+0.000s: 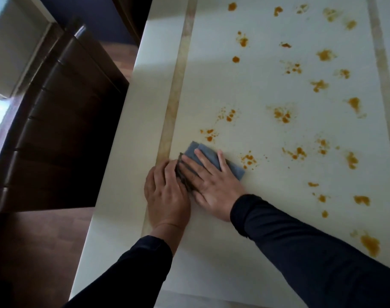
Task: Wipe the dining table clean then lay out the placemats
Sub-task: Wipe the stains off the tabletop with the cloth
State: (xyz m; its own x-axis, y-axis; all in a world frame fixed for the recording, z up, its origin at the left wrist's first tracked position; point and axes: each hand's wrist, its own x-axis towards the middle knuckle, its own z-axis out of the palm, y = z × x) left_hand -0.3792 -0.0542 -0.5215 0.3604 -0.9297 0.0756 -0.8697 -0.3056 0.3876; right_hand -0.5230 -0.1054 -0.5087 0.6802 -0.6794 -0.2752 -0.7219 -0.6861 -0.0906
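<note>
A folded blue-grey cloth (206, 153) lies on the white dining table (245, 90) near its left beige stripe. My right hand (211, 185) presses flat on the cloth with fingers spread. My left hand (166, 192) rests beside it, fingertips touching the cloth's left edge. Orange stains (282, 114) are scattered over the tabletop ahead and to the right of the cloth. No placemats are in view.
Dark wooden chairs (63, 112) stand along the table's left side over a wood floor (40, 252). A second beige stripe (380, 63) runs along the table's right side. The table's near edge is at the bottom of the view.
</note>
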